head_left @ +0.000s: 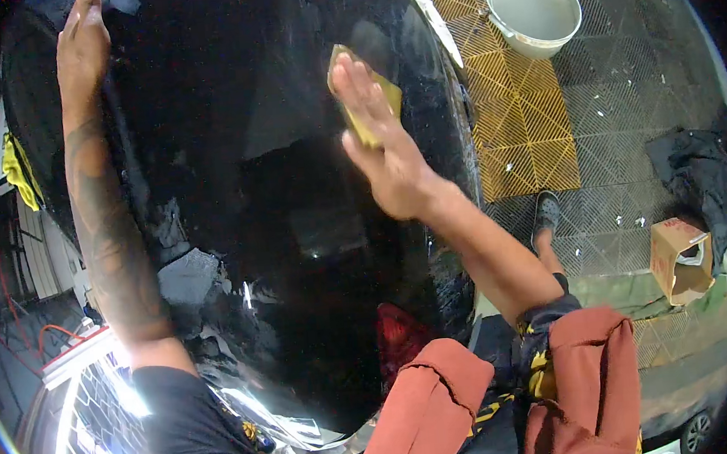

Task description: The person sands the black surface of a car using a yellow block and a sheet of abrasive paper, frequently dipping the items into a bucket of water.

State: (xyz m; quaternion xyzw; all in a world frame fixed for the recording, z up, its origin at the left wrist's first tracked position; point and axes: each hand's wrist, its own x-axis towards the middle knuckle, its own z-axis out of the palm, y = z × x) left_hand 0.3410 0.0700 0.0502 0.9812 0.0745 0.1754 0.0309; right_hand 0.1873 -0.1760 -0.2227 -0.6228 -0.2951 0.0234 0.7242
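Note:
A glossy black car body panel (263, 149), wet and streaked with grey film in places, fills the middle of the view. My right hand (377, 132) lies over a flat yellow sheet (386, 97), pressing it against the panel with fingers stretched along it. The sheet looks like sandpaper, though its surface is slightly blurred. Far to the left, my left hand (85, 48) reaches forward along the panel's edge, its fingers extended and partly cut off by the top of the picture; nothing shows in it. A red tail light (399, 335) sits at the panel's near end.
On the right, a white bucket (534, 9) of cloudy water stands on yellow and grey floor tiles (522, 121). A cardboard box (680, 260) and dark cloth (697, 175) lie farther right. A yellow-green cloth (19, 169) hangs at the left. Terracotta-coloured straps (433, 401) cross below my arms.

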